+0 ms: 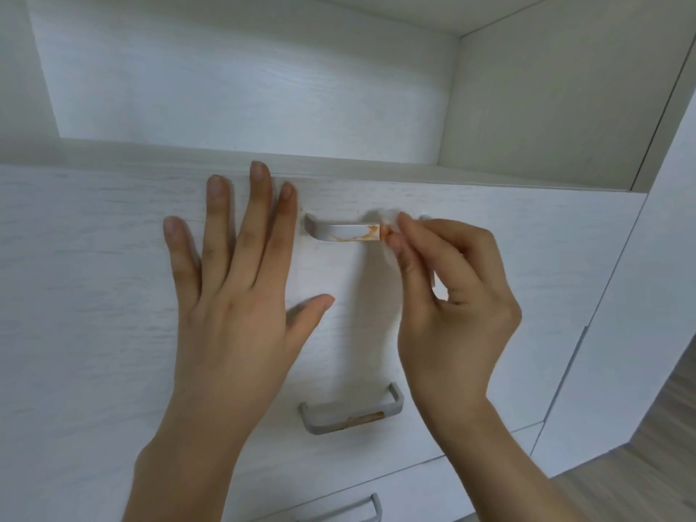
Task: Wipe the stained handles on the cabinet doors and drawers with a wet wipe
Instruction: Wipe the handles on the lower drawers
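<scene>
The top drawer's grey metal handle (341, 230) carries an orange streak near its right half. My right hand (448, 292) pinches a white wet wipe (388, 235) around the handle's right end. My left hand (233, 265) lies flat with straight fingers on the white drawer front (94, 258), just left of the handle. The second drawer's handle (352, 410) below also shows an orange smear on its right part. A third handle (354, 508) peeks in at the bottom edge.
An open white shelf recess (263, 88) sits above the drawers. A white side panel (640, 295) stands to the right, with wooden floor (647, 465) beyond it at the lower right.
</scene>
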A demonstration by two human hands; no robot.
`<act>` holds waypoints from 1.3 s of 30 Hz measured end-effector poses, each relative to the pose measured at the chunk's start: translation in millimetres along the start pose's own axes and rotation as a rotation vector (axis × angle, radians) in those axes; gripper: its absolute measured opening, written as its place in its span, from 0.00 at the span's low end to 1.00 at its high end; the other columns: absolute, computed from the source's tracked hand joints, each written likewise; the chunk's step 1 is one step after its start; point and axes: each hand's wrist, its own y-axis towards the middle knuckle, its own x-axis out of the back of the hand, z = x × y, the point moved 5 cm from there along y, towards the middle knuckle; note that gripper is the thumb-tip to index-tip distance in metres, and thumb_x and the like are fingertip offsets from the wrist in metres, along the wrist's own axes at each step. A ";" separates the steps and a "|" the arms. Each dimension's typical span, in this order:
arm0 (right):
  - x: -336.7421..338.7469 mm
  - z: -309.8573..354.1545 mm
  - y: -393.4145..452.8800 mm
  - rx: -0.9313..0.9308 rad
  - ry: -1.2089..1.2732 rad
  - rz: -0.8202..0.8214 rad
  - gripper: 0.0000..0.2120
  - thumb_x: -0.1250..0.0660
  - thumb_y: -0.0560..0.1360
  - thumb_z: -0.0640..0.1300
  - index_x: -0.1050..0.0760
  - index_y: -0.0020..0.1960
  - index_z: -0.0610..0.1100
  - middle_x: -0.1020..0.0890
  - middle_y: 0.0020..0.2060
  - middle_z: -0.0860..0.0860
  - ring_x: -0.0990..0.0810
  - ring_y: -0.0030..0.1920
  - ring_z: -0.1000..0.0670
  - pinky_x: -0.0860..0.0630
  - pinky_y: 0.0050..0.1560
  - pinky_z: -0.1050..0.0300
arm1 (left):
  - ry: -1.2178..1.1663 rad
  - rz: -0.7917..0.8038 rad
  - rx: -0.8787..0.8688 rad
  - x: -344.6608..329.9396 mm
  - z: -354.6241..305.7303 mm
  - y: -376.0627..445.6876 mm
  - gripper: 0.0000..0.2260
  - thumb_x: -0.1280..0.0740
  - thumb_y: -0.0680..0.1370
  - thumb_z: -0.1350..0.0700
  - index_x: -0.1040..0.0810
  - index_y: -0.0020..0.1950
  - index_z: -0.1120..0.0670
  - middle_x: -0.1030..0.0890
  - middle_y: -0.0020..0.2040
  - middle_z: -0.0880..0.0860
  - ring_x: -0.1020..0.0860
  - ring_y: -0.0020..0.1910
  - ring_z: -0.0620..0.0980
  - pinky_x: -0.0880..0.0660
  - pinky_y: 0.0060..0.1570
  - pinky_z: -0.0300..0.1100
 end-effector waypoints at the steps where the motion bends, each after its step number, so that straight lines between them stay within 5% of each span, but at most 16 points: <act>1: -0.1 0.5 -0.7 0.012 -0.005 -0.001 0.06 0.30 0.73 0.37 0.18 0.50 0.41 0.23 0.43 0.52 0.21 0.42 0.49 0.27 0.43 0.69 | 0.001 -0.005 -0.004 0.5 0.0 0.0 0.39 0.39 0.72 0.40 0.47 0.77 0.57 0.49 0.78 0.56 0.54 0.76 0.58 0.65 0.72 0.53; 8: 5.2 -6.4 -1.7 -0.175 0.111 -0.063 0.07 0.30 0.73 0.40 0.19 0.51 0.44 0.25 0.42 0.54 0.25 0.41 0.62 0.31 0.44 0.73 | -0.025 -0.032 -0.007 2.5 -0.3 0.0 0.41 0.30 0.71 0.43 0.45 0.77 0.59 0.47 0.77 0.57 0.53 0.75 0.59 0.66 0.72 0.52; 17: -3.3 5.1 -1.7 0.025 0.011 -0.020 0.07 0.29 0.72 0.35 0.18 0.50 0.39 0.28 0.39 0.51 0.24 0.39 0.54 0.27 0.47 0.69 | -0.006 -0.026 -0.003 1.0 0.5 1.0 0.40 0.35 0.70 0.42 0.44 0.77 0.59 0.47 0.77 0.57 0.53 0.76 0.60 0.65 0.72 0.53; 20: -4.2 1.3 0.4 -0.051 0.008 0.010 0.07 0.30 0.73 0.36 0.18 0.51 0.40 0.29 0.39 0.55 0.28 0.39 0.62 0.31 0.46 0.75 | -0.016 -0.035 -0.001 1.4 -0.1 0.5 0.41 0.31 0.72 0.43 0.44 0.76 0.59 0.46 0.77 0.57 0.52 0.75 0.60 0.65 0.72 0.53; 28: 4.6 -1.4 6.6 -0.159 0.030 0.027 0.08 0.32 0.75 0.43 0.19 0.53 0.45 0.26 0.41 0.56 0.27 0.41 0.65 0.33 0.43 0.77 | -0.040 -0.019 0.009 2.8 -0.2 0.6 0.42 0.30 0.68 0.44 0.43 0.76 0.59 0.46 0.77 0.57 0.52 0.76 0.60 0.65 0.72 0.53; 39: -8.7 12.5 0.0 0.018 -0.054 0.091 0.07 0.31 0.73 0.36 0.18 0.50 0.40 0.27 0.41 0.52 0.31 0.39 0.66 0.36 0.43 0.79 | -0.051 -0.022 -0.001 2.7 -0.3 1.0 0.42 0.31 0.69 0.45 0.44 0.77 0.58 0.47 0.77 0.56 0.53 0.76 0.60 0.65 0.72 0.53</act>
